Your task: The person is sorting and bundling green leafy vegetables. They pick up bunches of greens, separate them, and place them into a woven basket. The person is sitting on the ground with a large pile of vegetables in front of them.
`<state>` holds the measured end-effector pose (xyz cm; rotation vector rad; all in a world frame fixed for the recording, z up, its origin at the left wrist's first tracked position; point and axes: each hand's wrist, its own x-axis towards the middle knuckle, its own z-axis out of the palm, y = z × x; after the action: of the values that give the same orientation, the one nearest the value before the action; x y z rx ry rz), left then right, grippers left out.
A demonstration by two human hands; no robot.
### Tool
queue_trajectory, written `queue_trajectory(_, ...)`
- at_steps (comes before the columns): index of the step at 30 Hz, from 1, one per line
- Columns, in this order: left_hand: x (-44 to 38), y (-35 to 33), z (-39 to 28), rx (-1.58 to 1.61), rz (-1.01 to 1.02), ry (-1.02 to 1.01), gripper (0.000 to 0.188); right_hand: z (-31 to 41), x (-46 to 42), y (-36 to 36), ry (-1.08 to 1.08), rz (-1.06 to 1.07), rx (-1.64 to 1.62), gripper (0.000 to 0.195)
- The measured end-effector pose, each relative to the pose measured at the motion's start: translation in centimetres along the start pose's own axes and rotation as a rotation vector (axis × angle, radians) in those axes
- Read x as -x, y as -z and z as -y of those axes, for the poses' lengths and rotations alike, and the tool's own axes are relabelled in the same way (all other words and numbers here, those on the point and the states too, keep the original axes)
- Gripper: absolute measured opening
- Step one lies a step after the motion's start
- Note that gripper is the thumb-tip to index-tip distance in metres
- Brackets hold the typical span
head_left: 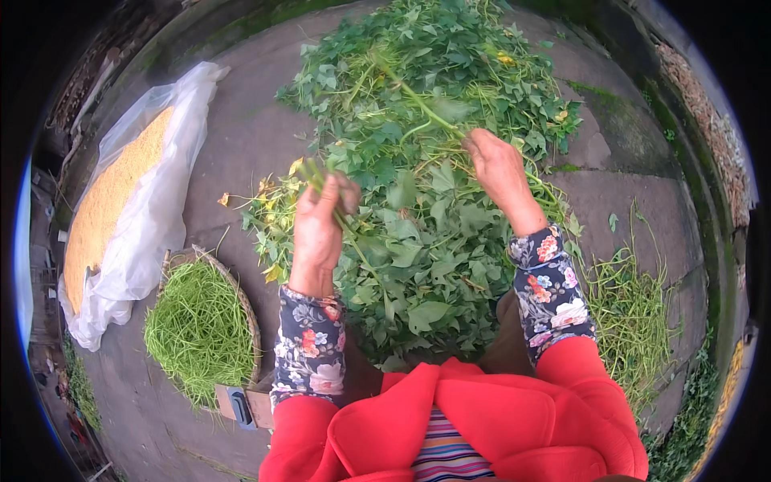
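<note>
My left hand (322, 220) is closed around several green stalks (360, 250), which stick out above and below the fist. A thick green vine stem (423, 107) is pinched in my right hand (495, 172) and runs up and to the left, its far end blurred. Both hands are above a large heap of leafy green vines (430, 271), which look like sweet potato vines. Yellowed leaves (274, 272) show at the heap's left edge, near my left hand.
At the left, a woven basket (248, 310) holds thin green stems (202, 331). Behind it, yellow grain (120, 199) lies on a translucent plastic sheet (174, 175). Bare stripped stems (629, 322) lie on the concrete ground (632, 223) at right. A small box with a dark object (240, 406) stands by the basket.
</note>
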<state>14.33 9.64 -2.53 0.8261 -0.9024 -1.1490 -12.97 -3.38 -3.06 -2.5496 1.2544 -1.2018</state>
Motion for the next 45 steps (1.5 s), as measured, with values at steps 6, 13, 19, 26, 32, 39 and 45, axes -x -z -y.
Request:
queue_trajectory(6, -0.9, -0.4, 1.7, -0.554, -0.115, -0.282, 0.025, 2.4, 0.5, -0.4, 0.083, 0.135, -0.009, 0.010)
queue_trajectory(13, -1.1, -2.1, 4.7, -0.252, -0.172, 0.144, 0.022, 5.3, 1.2, -1.0, 0.184, 0.180, -0.079, 0.011)
queue_trajectory(19, -0.6, -2.5, 1.5, 0.145, 0.275, 0.470, 0.027, 1.7, 1.2, -1.2, 0.193, 0.103, 0.008, 0.008)
queue_trajectory(26, -0.3, 0.4, 0.2, -0.040, -0.056, 0.104, 0.018, -0.6, -0.4, 1.7, -0.099, 0.191, -0.263, 0.015)
queue_trajectory(32, -0.7, -2.6, 1.1, -0.839, -0.220, -0.274, 0.032, 1.4, 0.2, 1.9, -0.050, 0.353, -0.335, 0.016)
queue_trajectory(39, -1.6, -1.3, 2.9, -1.251, -0.140, -0.474, 0.023, 3.7, 0.7, 1.4, 0.057, 0.446, -0.383, 0.013)
queue_trajectory(45, -2.2, 3.9, 1.5, -1.527, -0.434, -0.580, 0.003, 0.7, 0.6, 2.7, -0.036, 0.398, -0.384, 0.018)
